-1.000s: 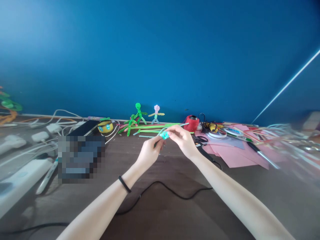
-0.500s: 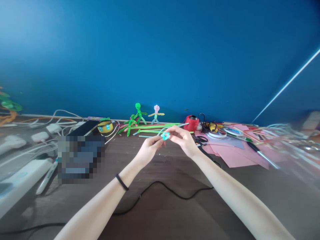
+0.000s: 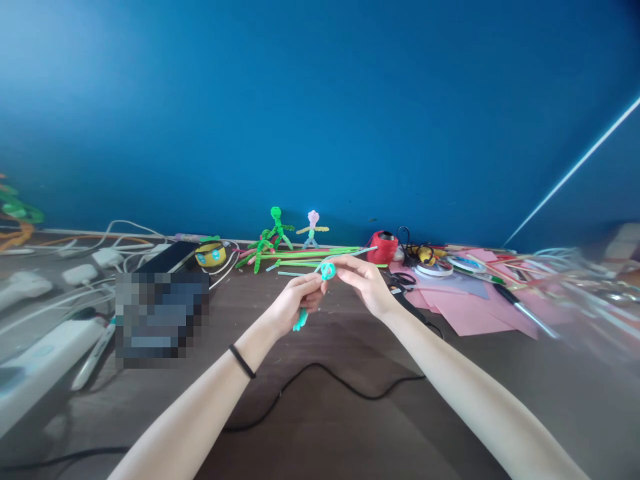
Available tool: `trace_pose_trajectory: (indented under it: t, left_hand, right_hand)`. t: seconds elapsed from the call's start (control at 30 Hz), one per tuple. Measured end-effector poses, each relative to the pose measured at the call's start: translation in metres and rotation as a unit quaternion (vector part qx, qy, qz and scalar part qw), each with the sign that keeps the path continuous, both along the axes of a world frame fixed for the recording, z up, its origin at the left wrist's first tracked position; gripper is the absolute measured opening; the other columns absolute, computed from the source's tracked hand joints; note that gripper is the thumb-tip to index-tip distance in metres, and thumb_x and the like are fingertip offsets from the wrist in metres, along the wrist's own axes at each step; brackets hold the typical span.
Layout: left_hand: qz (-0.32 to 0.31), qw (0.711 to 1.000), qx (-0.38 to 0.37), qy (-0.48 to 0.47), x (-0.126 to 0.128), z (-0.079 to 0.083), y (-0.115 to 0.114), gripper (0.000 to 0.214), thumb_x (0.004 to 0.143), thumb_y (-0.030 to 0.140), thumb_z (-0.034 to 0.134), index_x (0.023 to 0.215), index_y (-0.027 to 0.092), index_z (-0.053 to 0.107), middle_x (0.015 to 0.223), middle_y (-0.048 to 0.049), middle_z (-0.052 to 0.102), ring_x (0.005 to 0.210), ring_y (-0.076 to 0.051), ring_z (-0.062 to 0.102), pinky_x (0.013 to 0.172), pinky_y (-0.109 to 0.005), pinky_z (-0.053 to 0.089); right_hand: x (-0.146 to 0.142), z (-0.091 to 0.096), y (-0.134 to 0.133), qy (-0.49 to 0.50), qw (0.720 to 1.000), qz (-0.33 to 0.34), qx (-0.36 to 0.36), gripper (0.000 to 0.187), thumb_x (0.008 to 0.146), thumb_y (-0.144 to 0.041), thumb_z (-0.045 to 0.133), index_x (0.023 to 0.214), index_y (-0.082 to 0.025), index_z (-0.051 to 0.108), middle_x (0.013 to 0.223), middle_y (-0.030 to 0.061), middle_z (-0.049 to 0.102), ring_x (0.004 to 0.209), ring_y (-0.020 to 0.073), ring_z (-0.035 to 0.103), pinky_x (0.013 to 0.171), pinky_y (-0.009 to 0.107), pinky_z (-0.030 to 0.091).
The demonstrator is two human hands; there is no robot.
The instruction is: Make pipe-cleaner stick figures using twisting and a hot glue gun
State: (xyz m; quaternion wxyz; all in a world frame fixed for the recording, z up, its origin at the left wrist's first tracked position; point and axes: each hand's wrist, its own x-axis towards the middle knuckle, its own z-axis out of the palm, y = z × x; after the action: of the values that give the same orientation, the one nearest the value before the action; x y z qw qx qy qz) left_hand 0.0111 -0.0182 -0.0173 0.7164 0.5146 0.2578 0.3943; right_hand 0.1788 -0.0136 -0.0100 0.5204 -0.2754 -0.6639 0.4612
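Note:
A turquoise pipe cleaner [image 3: 327, 271], wound into a small round coil at its top, is held up over the middle of the dark table. Its lower end sticks out beneath my left hand [image 3: 295, 300], which is closed around it with the thumb and fingers just below the coil. My right hand [image 3: 369, 283] pinches the coil's right side with its fingertips. Behind the hands stand a green pipe-cleaner figure [image 3: 276, 215] and a pink-headed figure [image 3: 313, 219]. Loose light-green pipe cleaners [image 3: 320, 253] lie at their feet.
Against the blue wall sits a red spool [image 3: 383, 248]. To the right are pink paper sheets [image 3: 465, 310], tape rolls [image 3: 434, 270] and a pen [image 3: 525, 310]. White cables and a power strip [image 3: 50, 360] fill the left. A black cord [image 3: 350, 392] crosses the front.
The turquoise coil has shifted slightly left and turned, so its round face shows more. Its lower end now shows beneath my left hand, which has rotated a little. Both hands still hold it.

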Motion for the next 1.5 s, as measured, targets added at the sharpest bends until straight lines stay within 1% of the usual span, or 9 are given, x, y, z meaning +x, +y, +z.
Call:
trace_pose_trajectory:
  t: [0.17, 0.3, 0.63, 0.77, 0.97, 1.07, 1.13, 1.27, 1.5]
  left_hand:
    - [-0.1, 0.992, -0.043, -0.064, -0.004, -0.002, 0.001, 0.017, 0.077, 0.025, 0.05, 0.064, 0.014, 0.048, 0.049, 0.0078, 0.017, 0.04, -0.004, 0.015, 0.04, -0.017, 0.016]
    - [-0.141, 0.982, -0.07, -0.109, -0.007, -0.005, 0.002, 0.018, 0.075, 0.022, 0.051, 0.061, 0.013, 0.047, 0.047, 0.0082, 0.015, 0.039, -0.003, 0.013, 0.038, -0.017, 0.016]
    - [-0.136, 0.968, -0.15, -0.146, -0.006, -0.007, 0.001, 0.023, 0.074, 0.018, 0.047, 0.052, 0.014, 0.041, 0.046, 0.0083, 0.009, 0.037, -0.004, 0.011, 0.035, -0.015, 0.019]
    - [-0.128, 0.961, -0.186, -0.162, -0.004, -0.005, 0.0, 0.026, 0.075, 0.017, 0.043, 0.049, 0.015, 0.036, 0.047, 0.0084, 0.008, 0.036, -0.004, 0.009, 0.033, -0.015, 0.019]
    - [-0.126, 0.967, -0.169, -0.145, -0.004, -0.009, 0.003, 0.025, 0.076, 0.017, 0.043, 0.052, 0.013, 0.043, 0.046, 0.0087, 0.011, 0.035, -0.003, 0.012, 0.034, -0.015, 0.019]
    - [-0.119, 0.977, -0.136, -0.11, -0.002, -0.009, 0.002, 0.021, 0.077, 0.018, 0.045, 0.058, 0.011, 0.051, 0.043, 0.0084, 0.019, 0.033, -0.002, 0.016, 0.034, -0.014, 0.021]
    - [-0.099, 0.985, -0.116, -0.077, 0.0, -0.008, -0.001, 0.018, 0.077, 0.018, 0.047, 0.066, 0.01, 0.057, 0.043, 0.0058, 0.033, 0.033, -0.002, 0.027, 0.036, -0.015, 0.027]
    - [-0.084, 0.99, -0.105, -0.039, 0.002, -0.006, -0.004, 0.019, 0.078, 0.021, 0.05, 0.081, 0.007, 0.064, 0.066, -0.0069, 0.062, 0.05, -0.01, 0.055, 0.048, -0.022, 0.043]
    - [-0.118, 0.983, -0.126, -0.06, 0.003, -0.007, -0.004, 0.025, 0.079, 0.019, 0.051, 0.094, 0.006, 0.065, 0.095, -0.0162, 0.067, 0.077, -0.02, 0.064, 0.069, -0.03, 0.047]
  right_hand:
    - [-0.001, -0.003, 0.0, 0.027, 0.999, 0.029, -0.034, 0.021, 0.077, -0.027, 0.06, 0.097, -0.022, 0.066, 0.092, 0.0034, 0.064, 0.084, 0.0157, 0.057, 0.078, 0.03, 0.043]
    - [-0.003, -0.001, -0.003, 0.023, 0.999, 0.031, -0.026, 0.02, 0.075, -0.027, 0.062, 0.094, -0.022, 0.068, 0.091, 0.0037, 0.066, 0.087, 0.0172, 0.058, 0.079, 0.031, 0.043]
    - [-0.006, 0.008, -0.008, -0.008, 1.0, -0.005, -0.019, 0.014, 0.071, -0.028, 0.066, 0.083, -0.019, 0.067, 0.084, 0.003, 0.066, 0.081, 0.0161, 0.059, 0.074, 0.03, 0.045]
    - [-0.006, 0.007, -0.008, -0.018, 0.999, -0.009, -0.032, 0.018, 0.073, -0.03, 0.063, 0.087, -0.018, 0.065, 0.086, 0.0041, 0.065, 0.08, 0.0158, 0.058, 0.072, 0.029, 0.045]
    - [-0.004, 0.01, -0.009, -0.049, 0.998, -0.023, -0.012, 0.022, 0.08, -0.032, 0.054, 0.094, -0.018, 0.062, 0.088, 0.0042, 0.062, 0.076, 0.0132, 0.056, 0.068, 0.026, 0.043]
    - [-0.005, 0.015, -0.011, -0.075, 0.997, -0.021, -0.007, 0.016, 0.077, -0.03, 0.058, 0.086, -0.017, 0.06, 0.081, 0.0033, 0.061, 0.071, 0.0132, 0.058, 0.066, 0.027, 0.043]
    - [-0.005, 0.016, -0.012, -0.071, 0.997, 0.002, -0.019, 0.016, 0.075, -0.029, 0.061, 0.082, -0.016, 0.057, 0.069, 0.0007, 0.059, 0.062, 0.0131, 0.059, 0.064, 0.028, 0.044]
    - [-0.005, 0.014, -0.01, -0.073, 0.996, -0.002, -0.052, 0.018, 0.073, -0.031, 0.062, 0.077, -0.016, 0.053, 0.059, -0.0025, 0.054, 0.048, 0.0102, 0.052, 0.052, 0.026, 0.042]
    - [-0.002, 0.011, -0.006, -0.135, 0.987, -0.091, -0.016, 0.014, 0.071, -0.029, 0.061, 0.074, -0.016, 0.056, 0.069, 0.0003, 0.058, 0.061, 0.0108, 0.053, 0.056, 0.023, 0.042]
